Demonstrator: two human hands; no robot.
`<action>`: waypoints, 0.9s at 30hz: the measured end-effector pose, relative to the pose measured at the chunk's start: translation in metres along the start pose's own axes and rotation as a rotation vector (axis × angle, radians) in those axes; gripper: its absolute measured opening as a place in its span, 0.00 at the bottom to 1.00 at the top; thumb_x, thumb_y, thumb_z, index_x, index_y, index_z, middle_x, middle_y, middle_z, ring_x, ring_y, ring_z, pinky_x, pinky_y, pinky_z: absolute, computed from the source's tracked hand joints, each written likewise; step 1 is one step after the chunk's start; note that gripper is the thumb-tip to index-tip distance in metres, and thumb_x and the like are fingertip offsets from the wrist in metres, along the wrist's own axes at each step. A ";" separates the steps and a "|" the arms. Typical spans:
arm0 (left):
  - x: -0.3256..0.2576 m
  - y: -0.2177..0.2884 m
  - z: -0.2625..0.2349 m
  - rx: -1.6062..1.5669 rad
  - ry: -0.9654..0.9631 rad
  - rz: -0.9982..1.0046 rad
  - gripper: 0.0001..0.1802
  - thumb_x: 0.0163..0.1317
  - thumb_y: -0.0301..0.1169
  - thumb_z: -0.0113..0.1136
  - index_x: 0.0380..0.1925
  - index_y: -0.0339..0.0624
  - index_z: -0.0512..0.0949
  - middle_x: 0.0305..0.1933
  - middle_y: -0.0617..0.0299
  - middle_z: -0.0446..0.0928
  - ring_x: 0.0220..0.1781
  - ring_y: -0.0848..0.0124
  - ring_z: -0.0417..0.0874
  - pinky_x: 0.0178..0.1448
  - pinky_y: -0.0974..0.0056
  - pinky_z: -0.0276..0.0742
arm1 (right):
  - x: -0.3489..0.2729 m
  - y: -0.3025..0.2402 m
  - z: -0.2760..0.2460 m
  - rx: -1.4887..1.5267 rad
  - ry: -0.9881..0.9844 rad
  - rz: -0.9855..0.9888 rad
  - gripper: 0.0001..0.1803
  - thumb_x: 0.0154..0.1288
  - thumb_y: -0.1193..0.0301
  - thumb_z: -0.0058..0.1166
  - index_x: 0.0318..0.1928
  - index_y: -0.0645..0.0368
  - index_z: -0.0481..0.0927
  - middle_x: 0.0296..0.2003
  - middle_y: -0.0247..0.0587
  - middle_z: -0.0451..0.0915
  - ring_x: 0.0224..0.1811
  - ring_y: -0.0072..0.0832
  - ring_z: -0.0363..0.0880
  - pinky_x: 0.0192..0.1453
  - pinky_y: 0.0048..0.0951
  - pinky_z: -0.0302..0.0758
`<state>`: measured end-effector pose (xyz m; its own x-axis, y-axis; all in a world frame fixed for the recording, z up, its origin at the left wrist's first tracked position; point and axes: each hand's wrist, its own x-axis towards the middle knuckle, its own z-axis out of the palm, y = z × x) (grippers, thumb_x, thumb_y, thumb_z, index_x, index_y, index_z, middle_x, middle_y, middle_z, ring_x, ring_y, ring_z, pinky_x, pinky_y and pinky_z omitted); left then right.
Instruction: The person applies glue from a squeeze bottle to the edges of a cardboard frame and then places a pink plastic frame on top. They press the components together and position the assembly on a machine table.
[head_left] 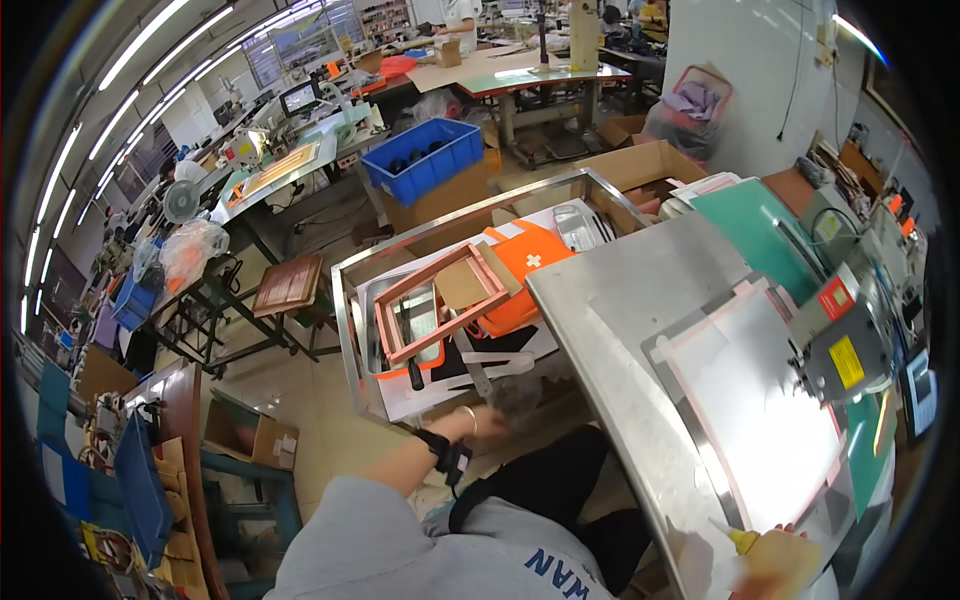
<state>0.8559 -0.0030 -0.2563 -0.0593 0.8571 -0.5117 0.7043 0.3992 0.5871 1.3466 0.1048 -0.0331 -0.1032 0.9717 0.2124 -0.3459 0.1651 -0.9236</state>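
Pink-framed templates (440,305) and orange pieces (520,270) are stacked in the metal-railed tray (345,330) just beyond the left hand (495,415), while one white panel (760,410) is laid on the steel table (640,300) above the right hand (785,560). The left arm is stretched out to the tray's near edge, the hand blurred, so its grip cannot be told. The right hand is closed around a yellow-tipped bottle (742,540) at the table's near corner.

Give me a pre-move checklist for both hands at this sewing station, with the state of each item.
1. Left hand at the side tray: ok, it reaches the tray's near edge, beside the black-handled tool.
2. Left hand's grip: cannot tell, the hand is blurred.
3. Right hand on the steel table: ok, at its near edge.
4. Yellow-tipped item in right hand: cannot tell what it is.
5. Pink frame in tray: ok, lying flat on the orange pieces.
6. White panel under the machine head: ok, flat.
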 end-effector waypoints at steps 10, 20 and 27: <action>-0.054 -0.036 -0.106 0.220 0.936 -0.291 0.23 0.49 0.37 0.62 0.46 0.43 0.71 0.48 0.52 0.71 0.50 0.55 0.73 0.53 0.57 0.70 | -0.061 -0.015 0.009 0.278 -0.067 -0.033 0.35 0.53 0.58 0.59 0.56 0.63 0.62 0.56 0.45 0.64 0.61 0.41 0.58 0.69 0.47 0.46; -0.050 -0.037 -0.093 0.440 0.917 -0.468 0.13 0.49 0.35 0.59 0.37 0.48 0.77 0.42 0.56 0.70 0.49 0.58 0.72 0.49 0.52 0.67 | -0.064 -0.008 -0.005 0.366 0.006 0.066 0.32 0.56 0.61 0.57 0.56 0.63 0.61 0.55 0.45 0.66 0.59 0.39 0.62 0.66 0.44 0.53; -0.065 -0.027 -0.124 0.196 1.272 -0.215 0.12 0.57 0.34 0.52 0.38 0.41 0.73 0.35 0.49 0.75 0.38 0.49 0.76 0.42 0.52 0.71 | -0.043 -0.059 -0.006 0.060 0.156 0.019 0.32 0.57 0.60 0.56 0.56 0.64 0.62 0.53 0.45 0.67 0.57 0.39 0.64 0.65 0.43 0.55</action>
<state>0.7533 -0.0296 -0.1610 -0.7307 0.5316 0.4283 0.6815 0.6046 0.4122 1.3769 0.0546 0.0105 0.0345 0.9897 0.1387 -0.4008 0.1408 -0.9053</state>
